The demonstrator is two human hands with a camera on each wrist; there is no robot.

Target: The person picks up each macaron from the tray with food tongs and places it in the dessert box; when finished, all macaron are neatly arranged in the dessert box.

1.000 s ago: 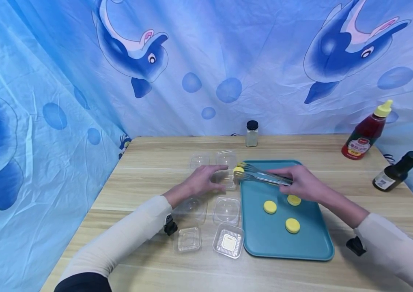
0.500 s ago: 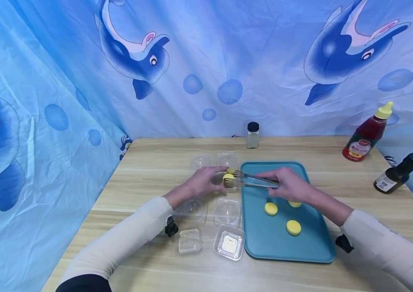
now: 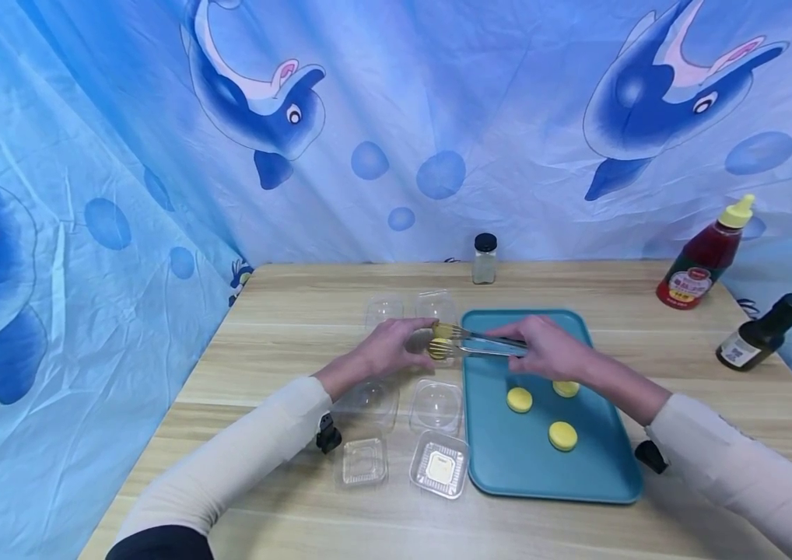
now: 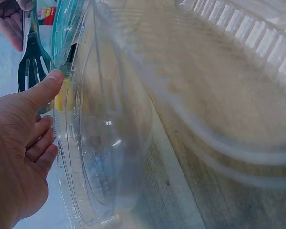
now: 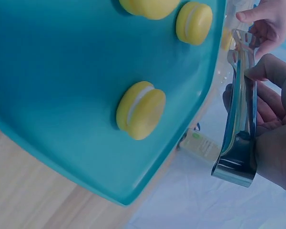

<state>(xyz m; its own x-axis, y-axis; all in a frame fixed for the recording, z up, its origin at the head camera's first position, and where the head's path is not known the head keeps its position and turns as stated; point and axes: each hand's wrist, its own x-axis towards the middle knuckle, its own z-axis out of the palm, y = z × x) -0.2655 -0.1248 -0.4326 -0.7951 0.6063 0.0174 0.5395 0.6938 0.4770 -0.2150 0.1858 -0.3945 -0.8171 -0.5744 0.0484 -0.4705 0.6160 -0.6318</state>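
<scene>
In the head view my right hand [image 3: 550,350] grips metal serving tongs [image 3: 490,343], whose slotted tips straddle a yellow macaron [image 3: 439,350]. That macaron is over a small clear plastic box [image 3: 448,361] left of the teal tray [image 3: 543,481]. My left hand [image 3: 390,347] holds this box from the left, thumb and fingers on its opposite sides. The left wrist view has the left hand [image 4: 26,133] right at the clear rim. Seen from the right wrist, the tongs [image 5: 238,119] lie between thumb and fingers. The tongs and left fingers partly hide the box.
Three yellow macarons, one of them [image 3: 563,436] nearest the front, lie on the tray. Several clear boxes, including an open one [image 3: 439,464], stand left of it. Behind are a black-capped jar [image 3: 485,260], a red sauce bottle [image 3: 704,253] and a dark bottle [image 3: 763,333].
My right hand has moved left with the tongs, carrying the macaron from the tray's edge to the box, then slightly lower. My left hand stays in place.
</scene>
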